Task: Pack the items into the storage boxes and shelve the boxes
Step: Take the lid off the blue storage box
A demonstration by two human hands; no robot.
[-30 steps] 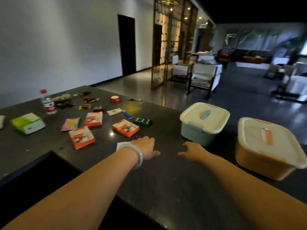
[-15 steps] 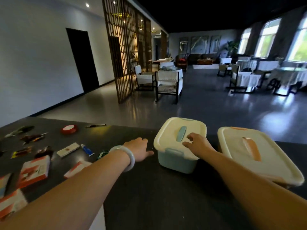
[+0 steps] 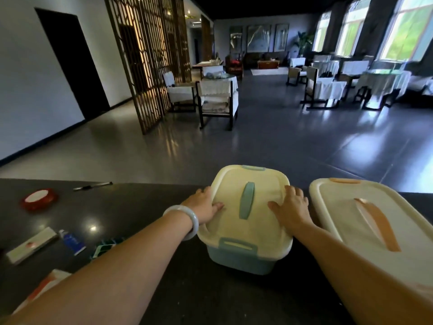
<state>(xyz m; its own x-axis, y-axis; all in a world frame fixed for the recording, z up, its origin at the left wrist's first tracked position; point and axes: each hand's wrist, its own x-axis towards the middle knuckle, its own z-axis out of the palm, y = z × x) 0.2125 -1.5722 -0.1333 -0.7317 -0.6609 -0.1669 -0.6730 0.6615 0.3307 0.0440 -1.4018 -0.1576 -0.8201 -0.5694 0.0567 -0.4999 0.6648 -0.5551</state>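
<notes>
A small teal storage box [image 3: 241, 259] with a cream lid [image 3: 246, 231] and a teal handle stands on the dark counter [image 3: 164, 289]. My left hand [image 3: 203, 207] grips the lid's left edge, thumb on top. On the lid's right edge sits my right hand [image 3: 291, 207], its fingers curled over the rim. A larger orange box with a cream lid [image 3: 375, 221] and orange handle stands just to the right, lid closed. Loose items lie left of the boxes: a red tape roll [image 3: 38, 199], a pen [image 3: 92, 186], a flat white pack [image 3: 31, 245], a blue tube [image 3: 72, 241], a green item [image 3: 105, 247].
An orange-and-white packet [image 3: 44, 285] peeks out beside my left forearm. The counter's far edge runs just behind the boxes, with open tiled floor beyond. Chairs [image 3: 218, 99], covered tables and a wooden lattice screen [image 3: 145, 62] stand farther back.
My view swung right and the boxes came closer. Both hands moved from the bare counter onto the teal box's lid, left hand on its left edge, right hand on its right edge.
</notes>
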